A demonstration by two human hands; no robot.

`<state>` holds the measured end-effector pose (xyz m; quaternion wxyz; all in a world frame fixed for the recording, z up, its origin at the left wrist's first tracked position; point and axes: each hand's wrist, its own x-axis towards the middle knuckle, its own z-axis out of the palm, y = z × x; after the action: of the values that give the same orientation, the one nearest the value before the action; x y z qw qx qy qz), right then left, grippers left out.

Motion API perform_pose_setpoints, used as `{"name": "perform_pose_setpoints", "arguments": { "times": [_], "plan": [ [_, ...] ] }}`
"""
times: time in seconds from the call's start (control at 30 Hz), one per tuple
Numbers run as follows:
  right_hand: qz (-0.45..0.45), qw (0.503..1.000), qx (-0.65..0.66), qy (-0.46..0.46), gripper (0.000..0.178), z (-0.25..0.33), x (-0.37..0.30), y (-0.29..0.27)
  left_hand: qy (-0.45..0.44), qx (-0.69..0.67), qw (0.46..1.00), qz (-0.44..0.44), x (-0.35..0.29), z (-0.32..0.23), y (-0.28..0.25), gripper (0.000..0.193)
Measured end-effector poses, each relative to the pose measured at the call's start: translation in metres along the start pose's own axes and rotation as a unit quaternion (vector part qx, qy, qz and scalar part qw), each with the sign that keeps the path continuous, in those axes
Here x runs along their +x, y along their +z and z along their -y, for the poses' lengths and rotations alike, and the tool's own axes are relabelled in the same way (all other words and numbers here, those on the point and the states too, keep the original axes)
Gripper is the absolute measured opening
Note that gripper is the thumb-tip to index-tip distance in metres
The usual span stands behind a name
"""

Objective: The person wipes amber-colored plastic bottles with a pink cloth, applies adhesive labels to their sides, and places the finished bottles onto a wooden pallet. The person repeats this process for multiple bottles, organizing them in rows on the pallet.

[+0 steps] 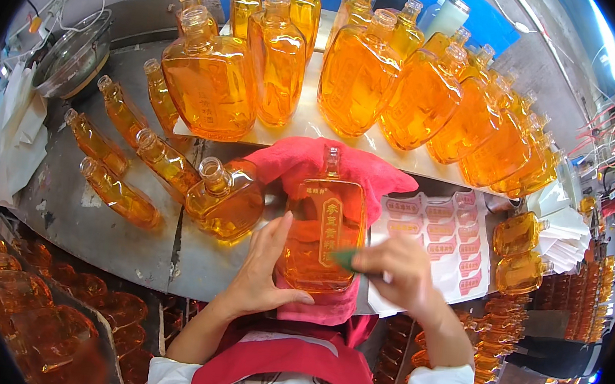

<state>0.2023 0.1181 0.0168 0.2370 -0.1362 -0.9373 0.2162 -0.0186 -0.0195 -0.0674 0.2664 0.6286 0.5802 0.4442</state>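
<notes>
In front of me a flat glass bottle of orange tint lies on its back, its neck pointing away. It rests on a pink cloth. A tall gold-edged label sits on its front face. My left hand braces the bottle's lower left side, thumb along its base and fingers up its edge. Pinched in my right hand is a small green scraper, held over the lower part of the label. That hand is slightly blurred. A sheet of pink stickers lies to its right.
Large orange bottles stand along a raised board behind the cloth. Smaller ones are on the metal table to the left. A glass bowl and white paper are at far left. Two bottles sit at right.
</notes>
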Motion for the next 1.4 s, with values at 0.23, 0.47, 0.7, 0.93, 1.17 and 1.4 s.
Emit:
{"name": "perform_pose_setpoints", "arguments": {
  "times": [0.23,0.47,0.7,0.93,1.17,1.4],
  "plan": [
    [-0.093,0.991,0.064,0.078,0.035,0.015,-0.03,0.014,0.014,-0.013,1.0,-0.005,-0.002,0.001,-0.001,0.125],
    [0.029,0.991,0.1,0.087,0.037,0.035,-0.011,0.015,-0.019,-0.015,0.999,0.037,-0.008,0.003,-0.005,0.122],
    [-0.162,0.984,-0.065,0.044,0.028,-0.046,0.101,-0.001,-0.049,-0.12,0.99,0.047,0.011,-0.007,-0.004,0.11],
    [-0.197,0.901,0.232,0.311,0.033,-0.036,0.011,-0.013,-0.182,-0.524,0.826,-0.105,0.052,0.015,0.036,0.059],
    [-0.225,0.827,0.405,0.32,0.042,-0.068,-0.068,-0.013,-0.042,-0.584,0.81,-0.037,0.027,-0.005,0.021,0.057],
    [-0.069,0.881,0.38,0.275,0.046,-0.063,0.001,0.039,0.035,-0.498,0.865,0.057,-0.014,-0.033,0.012,0.062]
  ]
}}
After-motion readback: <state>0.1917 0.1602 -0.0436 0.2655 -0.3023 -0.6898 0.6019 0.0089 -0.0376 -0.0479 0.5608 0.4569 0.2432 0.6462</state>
